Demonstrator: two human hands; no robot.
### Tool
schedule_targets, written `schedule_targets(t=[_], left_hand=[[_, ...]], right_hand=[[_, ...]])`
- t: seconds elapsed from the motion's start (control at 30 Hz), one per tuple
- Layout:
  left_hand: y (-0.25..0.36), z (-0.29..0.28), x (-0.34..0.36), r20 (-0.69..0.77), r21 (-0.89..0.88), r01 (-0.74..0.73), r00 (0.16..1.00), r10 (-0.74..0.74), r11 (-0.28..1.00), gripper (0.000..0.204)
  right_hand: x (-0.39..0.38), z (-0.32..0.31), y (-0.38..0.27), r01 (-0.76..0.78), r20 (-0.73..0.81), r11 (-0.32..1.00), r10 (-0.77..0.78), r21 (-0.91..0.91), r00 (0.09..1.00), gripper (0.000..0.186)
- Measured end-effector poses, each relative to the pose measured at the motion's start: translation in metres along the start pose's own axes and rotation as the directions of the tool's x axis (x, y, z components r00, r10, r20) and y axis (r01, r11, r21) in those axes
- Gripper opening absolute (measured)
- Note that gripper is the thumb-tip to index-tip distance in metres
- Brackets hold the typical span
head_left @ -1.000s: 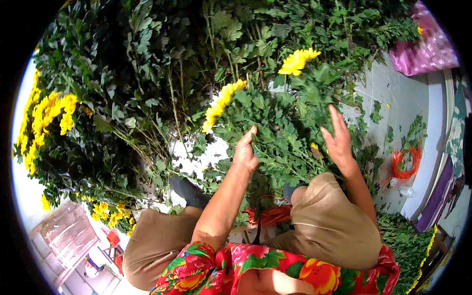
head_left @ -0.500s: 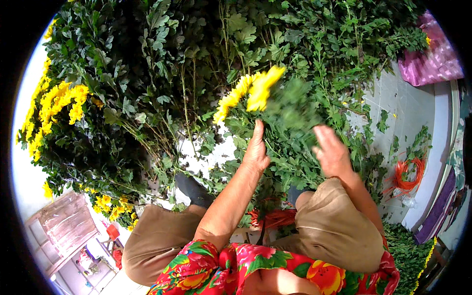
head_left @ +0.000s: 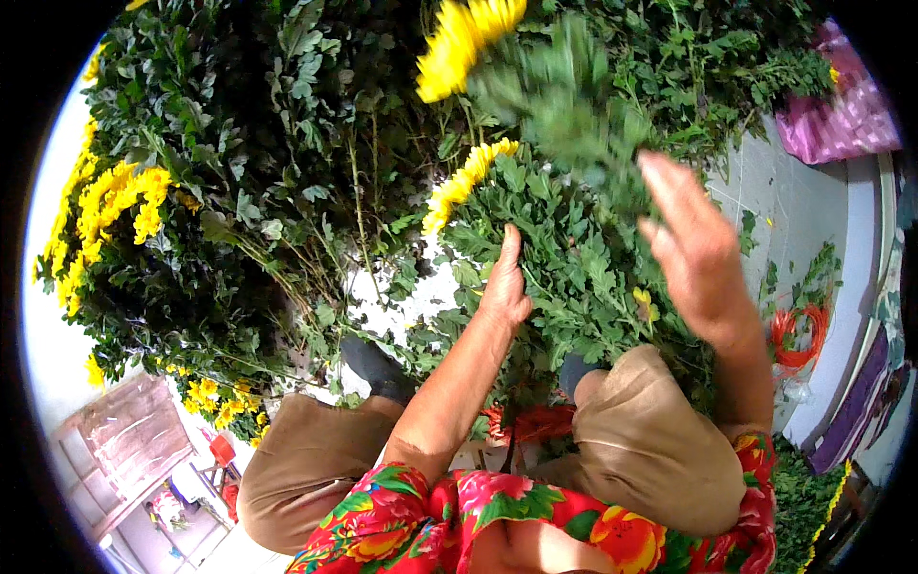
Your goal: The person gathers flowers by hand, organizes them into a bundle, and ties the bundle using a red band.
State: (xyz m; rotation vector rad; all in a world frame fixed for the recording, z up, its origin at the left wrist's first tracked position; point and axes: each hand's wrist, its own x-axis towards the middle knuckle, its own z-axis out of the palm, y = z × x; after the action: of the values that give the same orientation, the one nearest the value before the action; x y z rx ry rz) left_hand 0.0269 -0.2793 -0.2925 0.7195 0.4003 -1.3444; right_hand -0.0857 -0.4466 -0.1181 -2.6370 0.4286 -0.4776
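My left hand (head_left: 504,287) is closed around a bunch of yellow chrysanthemums, its thumb up along the near side and its fingers hidden under the foliage. The bunch's yellow heads (head_left: 466,184) point up and left, and its green leaves (head_left: 583,249) spread between my two hands. Farther out, my right hand (head_left: 698,234) grips more chrysanthemum stems, blurred by motion. Their yellow heads (head_left: 467,48) lie at the upper middle, apart from the left hand's bunch.
Heaped leafy chrysanthemum stems (head_left: 316,124) cover the far side and left, with yellow blooms (head_left: 124,201) along the left edge. Orange-red twine (head_left: 799,337) lies coiled on the right; more twine (head_left: 540,424) sits between my legs. A pink wrapper (head_left: 841,105) is at the far right.
My right hand has swung up and to the right, carrying the chrysanthemum stems away from the bunch. My left hand has barely moved.
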Motion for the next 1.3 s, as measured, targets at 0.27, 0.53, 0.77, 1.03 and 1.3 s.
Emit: schedule_targets(t=[0.27,0.53,0.77,1.03,1.3], left_hand=[[-0.003,-0.010,0.000,-0.043,-0.021,-0.059,0.997,0.059,0.998,0.075],[-0.002,-0.012,-0.010,0.099,0.103,-0.177,0.981,0.167,0.979,0.116],[-0.011,0.003,-0.017,-0.082,0.263,-0.184,0.974,0.212,0.947,0.052],[-0.002,-0.004,-0.014,-0.169,0.131,-0.030,0.984,0.052,0.991,0.042],[0.000,-0.006,-0.008,-0.247,0.207,-0.094,0.958,0.144,0.974,0.033]], right_hand=[[-0.114,0.089,0.012,-0.053,0.118,0.994,0.042,0.096,0.992,0.069],[-0.112,0.101,0.012,-0.081,0.154,0.994,0.070,0.068,0.986,0.072],[-0.115,0.102,0.013,-0.081,0.318,0.996,0.089,-0.036,0.944,0.069],[-0.103,0.101,0.007,0.109,0.349,0.991,-0.075,-0.077,0.934,0.075],[-0.096,0.101,0.004,0.124,0.436,0.991,-0.131,0.044,0.890,0.062]])
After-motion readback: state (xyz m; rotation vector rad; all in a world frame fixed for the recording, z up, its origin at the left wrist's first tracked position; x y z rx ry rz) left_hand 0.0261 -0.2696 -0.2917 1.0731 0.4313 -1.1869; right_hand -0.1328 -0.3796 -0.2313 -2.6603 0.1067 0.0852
